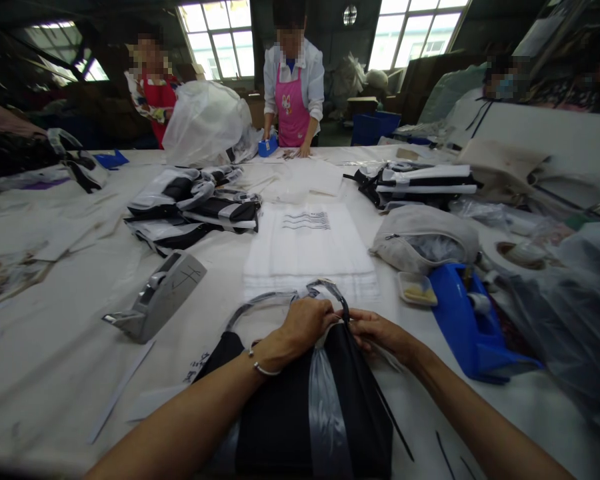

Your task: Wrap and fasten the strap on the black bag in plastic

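A black folded garment in a clear plastic bag (300, 413) lies on the white table (55, 373) right before me. My left hand (305, 323) is closed over the bag's open top edge, fingers curled on the plastic. My right hand (375, 330) pinches the same edge just to the right of it. The loose mouth of the bag (280, 300) loops up beyond my fingers. A stack of flat clear bags with printed wavy lines (307, 250) lies just past my hands.
A grey tape dispenser (155, 297) stands to the left, a blue one (473, 327) to the right beside a small tray (417, 289). Bagged black-and-white garments (195, 207) are piled further back. Two people work at the far edge, one in a pink apron (293, 107).
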The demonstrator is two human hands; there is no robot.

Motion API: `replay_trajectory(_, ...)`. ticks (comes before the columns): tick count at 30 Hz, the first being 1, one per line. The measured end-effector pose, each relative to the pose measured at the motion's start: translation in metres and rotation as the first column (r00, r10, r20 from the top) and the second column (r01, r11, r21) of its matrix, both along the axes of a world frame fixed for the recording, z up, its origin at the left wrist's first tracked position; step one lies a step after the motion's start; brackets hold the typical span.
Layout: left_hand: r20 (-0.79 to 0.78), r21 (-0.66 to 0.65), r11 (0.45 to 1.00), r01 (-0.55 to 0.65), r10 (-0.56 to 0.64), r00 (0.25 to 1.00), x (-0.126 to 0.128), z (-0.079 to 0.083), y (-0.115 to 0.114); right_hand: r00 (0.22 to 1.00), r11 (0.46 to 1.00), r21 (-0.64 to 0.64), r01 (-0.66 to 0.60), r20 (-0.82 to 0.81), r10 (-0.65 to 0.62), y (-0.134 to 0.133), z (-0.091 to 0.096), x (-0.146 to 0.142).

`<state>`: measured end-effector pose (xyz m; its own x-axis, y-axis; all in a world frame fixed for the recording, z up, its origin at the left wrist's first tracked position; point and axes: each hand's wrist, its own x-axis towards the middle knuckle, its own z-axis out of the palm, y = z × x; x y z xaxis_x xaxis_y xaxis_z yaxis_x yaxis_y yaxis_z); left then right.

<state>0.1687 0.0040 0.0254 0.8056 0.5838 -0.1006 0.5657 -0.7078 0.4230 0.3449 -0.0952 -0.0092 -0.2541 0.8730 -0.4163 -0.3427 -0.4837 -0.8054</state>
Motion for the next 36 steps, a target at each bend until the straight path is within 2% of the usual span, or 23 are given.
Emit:
replay_trajectory(2, -0.026, 0.049, 0.999, -0.018, 0.019, 0.999, -0.001, 0.000, 0.001, 0.998, 1.000, -0.022, 0.014, 0.065, -0.013, 0.001, 0.006, 0.002)
replay_trajectory(4, 0.044, 0.044, 0.999, -0.029, 0.027, 0.999, 0.000, 0.000, 0.002, 0.981, 0.993, -0.075, 0.089, 0.176, -0.075, 0.000, 0.009, 0.004)
replay_trajectory(6, 0.179, -0.041, 0.997, -0.058, 0.065, 0.982, 0.002, -0.001, 0.003, 0.951, 0.971, -0.121, 0.206, 0.258, -0.170, -0.002, 0.010, 0.005)
replay_trajectory(8, 0.275, -0.218, 0.973, -0.074, 0.134, 0.952, 0.006, -0.002, 0.005, 0.927, 0.939, -0.139, 0.315, 0.255, -0.274, -0.005, 0.008, 0.004)
replay_trajectory(10, 0.305, -0.427, 0.903, -0.047, 0.193, 0.932, 0.011, -0.002, 0.006, 0.931, 0.926, -0.144, 0.350, 0.168, -0.325, -0.011, 0.006, 0.004)
replay_trajectory(12, 0.326, -0.575, 0.818, -0.002, 0.232, 0.916, 0.013, -0.003, 0.007, 0.950, 0.942, -0.120, 0.312, 0.028, -0.311, -0.019, 0.004, 0.006)
replay_trajectory(15, 0.351, -0.689, 0.723, 0.038, 0.287, 0.891, 0.013, -0.002, 0.009, 0.957, 0.982, -0.013, 0.191, -0.222, -0.189, -0.033, 0.003, 0.013)
replay_trajectory(18, 0.331, -0.762, 0.644, 0.058, 0.312, 0.891, 0.012, -0.003, 0.010, 0.955, 0.995, 0.050, 0.092, -0.288, -0.074, -0.037, 0.004, 0.018)
replay_trajectory(20, 0.324, -0.784, 0.617, 0.062, 0.321, 0.890, 0.012, -0.004, 0.010, 0.976, 0.994, 0.019, 0.106, -0.191, -0.101, -0.032, 0.004, 0.017)
replay_trajectory(22, 0.324, -0.800, 0.597, 0.063, 0.341, 0.882, 0.012, -0.005, 0.010, 0.984, 0.984, -0.001, 0.179, 0.016, -0.179, -0.022, 0.002, 0.015)
replay_trajectory(23, 0.320, -0.809, 0.585, 0.058, 0.356, 0.878, 0.013, -0.005, 0.010, 0.962, 0.974, 0.009, 0.224, 0.156, -0.223, -0.017, 0.001, 0.014)
replay_trajectory(25, 0.306, -0.824, 0.564, 0.042, 0.382, 0.872, 0.013, -0.005, 0.010, 0.859, 0.953, 0.086, 0.289, 0.417, -0.298, -0.009, -0.001, 0.012)
replay_trajectory(27, 0.288, -0.837, 0.547, 0.027, 0.398, 0.871, 0.014, -0.005, 0.009, 0.783, 0.933, 0.157, 0.323, 0.510, -0.356, -0.005, -0.003, 0.009)
replay_trajectory(29, 0.281, -0.851, 0.524, 0.030, 0.406, 0.869, 0.014, -0.007, 0.010, 0.826, 0.911, 0.153, 0.383, 0.386, -0.412, -0.005, -0.005, 0.005)
replay_trajectory(31, 0.272, -0.862, 0.507, 0.024, 0.422, 0.865, 0.015, -0.010, 0.010, 0.867, 0.883, 0.079, 0.462, 0.166, -0.469, -0.006, -0.008, -0.001)
replay_trajectory(33, 0.255, -0.871, 0.491, -0.001, 0.454, 0.854, 0.015, -0.013, 0.012, 0.856, 0.856, 0.029, 0.515, 0.021, -0.516, -0.006, -0.012, -0.007)
replay_trajectory(36, 0.254, -0.886, 0.463, -0.011, 0.505, 0.825, 0.017, -0.018, 0.014, 0.864, 0.864, 0.065, 0.499, 0.048, -0.502, 0.000, -0.012, -0.014)
